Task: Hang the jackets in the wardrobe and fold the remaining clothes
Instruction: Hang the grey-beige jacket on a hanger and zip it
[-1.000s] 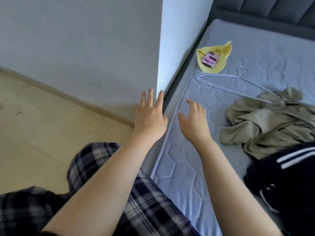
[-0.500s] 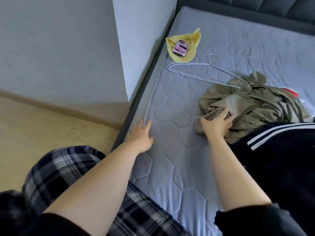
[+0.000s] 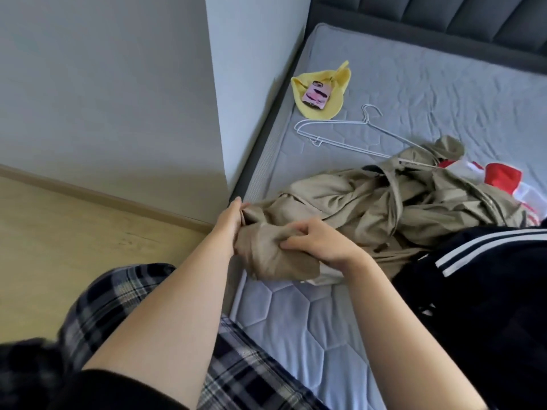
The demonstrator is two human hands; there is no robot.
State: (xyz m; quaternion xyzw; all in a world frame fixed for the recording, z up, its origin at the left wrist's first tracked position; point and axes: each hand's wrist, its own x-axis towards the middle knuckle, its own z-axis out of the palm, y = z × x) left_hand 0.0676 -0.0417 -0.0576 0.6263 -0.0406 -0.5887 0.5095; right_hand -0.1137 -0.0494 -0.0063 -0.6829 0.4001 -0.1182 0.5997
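We see the left hand (image 3: 229, 221) edge-on at the mattress (image 3: 296, 321) border, touching the left end of the tan jacket (image 3: 355, 196). Its fingers are mostly hidden by fabric, so we can't tell if they clasp it. The right hand (image 3: 321, 244) is just beside it, fingers curled, pinching a bunched fold of the same jacket, which lies crumpled on the mattress. Behind are a yellow cloth (image 3: 325, 109) and a wire hanger (image 3: 340, 125) reaching onto the tan jacket. At right, a red-white garment (image 3: 503, 176) and a black jacket (image 3: 488, 291) overlap the tan one.
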